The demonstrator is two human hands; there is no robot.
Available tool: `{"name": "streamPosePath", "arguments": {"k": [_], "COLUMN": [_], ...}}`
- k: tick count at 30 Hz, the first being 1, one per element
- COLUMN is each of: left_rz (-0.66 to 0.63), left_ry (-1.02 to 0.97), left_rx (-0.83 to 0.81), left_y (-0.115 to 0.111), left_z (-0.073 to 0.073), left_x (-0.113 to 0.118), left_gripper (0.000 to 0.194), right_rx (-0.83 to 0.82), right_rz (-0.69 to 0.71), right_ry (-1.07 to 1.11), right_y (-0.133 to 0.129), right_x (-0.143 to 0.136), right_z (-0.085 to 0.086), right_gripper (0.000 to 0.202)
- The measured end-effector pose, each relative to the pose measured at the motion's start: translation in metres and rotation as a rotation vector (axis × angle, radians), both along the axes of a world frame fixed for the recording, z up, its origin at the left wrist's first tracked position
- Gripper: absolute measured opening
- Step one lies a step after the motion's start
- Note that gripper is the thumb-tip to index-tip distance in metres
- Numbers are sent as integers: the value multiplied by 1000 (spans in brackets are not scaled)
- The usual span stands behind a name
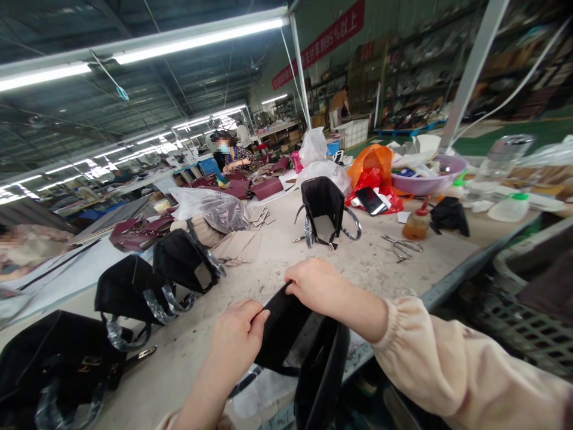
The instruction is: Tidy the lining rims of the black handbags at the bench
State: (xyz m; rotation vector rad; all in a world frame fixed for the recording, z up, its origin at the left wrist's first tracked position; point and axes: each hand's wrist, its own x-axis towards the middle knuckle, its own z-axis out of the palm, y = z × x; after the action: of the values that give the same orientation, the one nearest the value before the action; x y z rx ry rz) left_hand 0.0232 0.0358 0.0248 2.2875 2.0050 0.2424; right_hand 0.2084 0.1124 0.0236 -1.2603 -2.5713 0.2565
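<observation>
Near the table's front edge, both hands grip the rim of a black handbag (286, 334) whose open side faces me. My left hand (242, 328) pinches the rim on the left, thumb on top. Higher up, my right hand (316, 285) has its fingers closed over another stretch of the same edge. The bag's lower part hangs past the table edge, partly out of view. Beyond my hands stands another black handbag (321, 206), upright, with plastic-wrapped handles. More black bags line the left side: one close by (58, 358), one behind it (128, 286), and one farther back (183, 257).
On the right of the table (286, 239) lie scissors (403, 246), a glue bottle (416, 222), a phone (371, 201) and a purple basin (427, 176). Beige panels (237, 246) and a plastic bag (215, 209) lie farther back. A grey crate (528, 334) stands at right. Co-workers sit beyond.
</observation>
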Motion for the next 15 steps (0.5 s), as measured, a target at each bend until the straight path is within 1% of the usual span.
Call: {"name": "streamPosePath", "arguments": {"k": [3, 7, 9, 12, 13, 15], "left_rz": [-24, -83, -93, -71, -63, -53], "left_ry": [73, 142, 194, 255, 265, 269], "left_rx": [-25, -37, -30, -24, -21, -14], "left_y": [1, 12, 22, 36, 40, 43], "left_z": [8, 18, 18, 14, 12, 10], "left_x": [4, 18, 26, 31, 32, 31], "left_gripper": [21, 26, 23, 26, 27, 26], "right_rx": [19, 0, 6, 22, 33, 69], "right_rz": [8, 0, -12, -7, -3, -2], "right_ry": [0, -34, -41, -36, -33, -29], "right_y": [1, 3, 2, -4, -7, -13], "right_x": [-1, -3, -3, 2, 5, 11], "right_z": [0, 1, 3, 6, 6, 8], "right_gripper": [18, 20, 19, 14, 17, 36]}}
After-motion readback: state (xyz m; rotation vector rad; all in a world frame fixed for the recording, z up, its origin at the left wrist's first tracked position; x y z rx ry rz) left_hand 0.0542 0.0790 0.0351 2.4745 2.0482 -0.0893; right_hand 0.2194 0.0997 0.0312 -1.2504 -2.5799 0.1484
